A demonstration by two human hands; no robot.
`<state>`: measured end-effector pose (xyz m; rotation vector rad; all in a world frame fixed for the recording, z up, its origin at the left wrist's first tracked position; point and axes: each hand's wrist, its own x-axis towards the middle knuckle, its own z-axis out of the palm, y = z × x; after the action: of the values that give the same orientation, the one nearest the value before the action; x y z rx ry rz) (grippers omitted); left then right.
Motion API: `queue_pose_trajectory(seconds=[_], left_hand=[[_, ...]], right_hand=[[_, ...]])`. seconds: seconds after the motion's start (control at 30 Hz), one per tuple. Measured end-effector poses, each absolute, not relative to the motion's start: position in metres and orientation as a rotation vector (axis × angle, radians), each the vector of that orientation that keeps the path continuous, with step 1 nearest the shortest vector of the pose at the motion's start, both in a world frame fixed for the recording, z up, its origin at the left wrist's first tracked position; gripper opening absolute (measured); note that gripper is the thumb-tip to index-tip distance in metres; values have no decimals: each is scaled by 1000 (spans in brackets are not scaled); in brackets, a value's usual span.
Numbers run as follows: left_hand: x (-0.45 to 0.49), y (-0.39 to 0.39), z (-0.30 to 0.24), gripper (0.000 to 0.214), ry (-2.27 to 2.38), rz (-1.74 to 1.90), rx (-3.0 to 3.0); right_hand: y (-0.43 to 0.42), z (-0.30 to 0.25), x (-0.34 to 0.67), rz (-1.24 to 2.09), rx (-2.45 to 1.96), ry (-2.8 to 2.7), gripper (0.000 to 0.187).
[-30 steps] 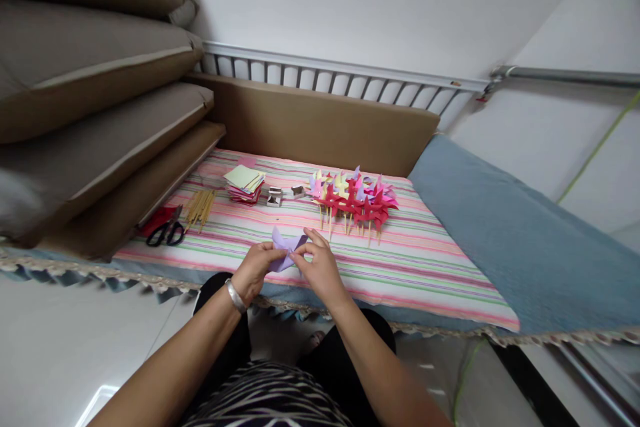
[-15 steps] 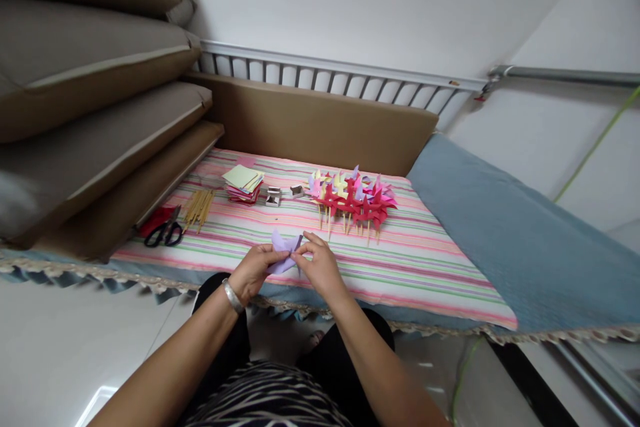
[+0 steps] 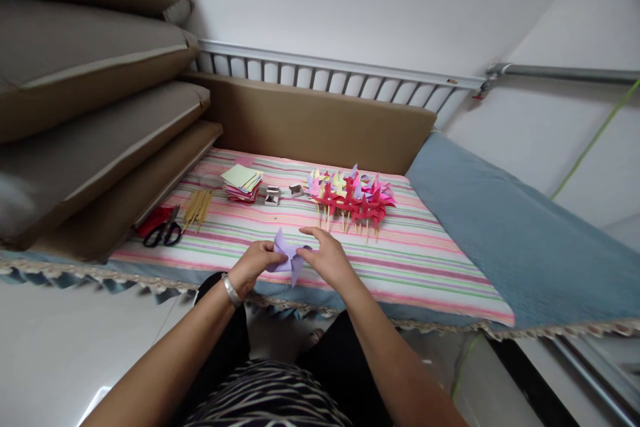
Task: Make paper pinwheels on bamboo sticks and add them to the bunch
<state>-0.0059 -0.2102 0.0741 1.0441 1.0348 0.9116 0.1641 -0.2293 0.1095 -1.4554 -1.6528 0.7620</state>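
A purple paper pinwheel (image 3: 289, 263) with pointed, folded blades is pinched at its left side by my left hand (image 3: 255, 265), which wears a silver bracelet (image 3: 231, 291). My right hand (image 3: 324, 256) is at the pinwheel's right side, thumb and forefinger spread apart, the thumb close to a blade; whether it touches cannot be made out. No stick shows on this pinwheel. Just beyond my hands lies a striped cloth (image 3: 260, 227). Finished-looking pinwheels on sticks (image 3: 353, 197), in red, pink, yellow and purple, are bunched to the right.
To the left lie black-handled scissors (image 3: 164, 232), red paper (image 3: 153, 219) and thin wooden sticks (image 3: 198, 208). A stack of coloured paper squares (image 3: 243, 180) stands near small open boxes (image 3: 273, 195). Stacked cushions (image 3: 110, 107) rise at left; a brown panel (image 3: 320, 120) closes the back.
My right hand has opened from its pinch at the pinwheel's middle and shifted slightly right. The pinwheel's blades now spread wider, one pointing down. My left hand keeps its hold.
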Motion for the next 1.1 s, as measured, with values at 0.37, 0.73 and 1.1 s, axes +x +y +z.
queue_pose_trajectory(seconds=[0.37,0.73,1.1], left_hand=[[1,-206,90,15,1065,843,1284],[13,-203,82,77,1322,1267,1206],[34,-152,64,30,877,1160,727]], right_hand=[[-217,103,159,1165,-1326,-1726,32],[-207,98,163,1106,-1237,-1505,39],[-145,82,163,1196,-1127,-1299,31]])
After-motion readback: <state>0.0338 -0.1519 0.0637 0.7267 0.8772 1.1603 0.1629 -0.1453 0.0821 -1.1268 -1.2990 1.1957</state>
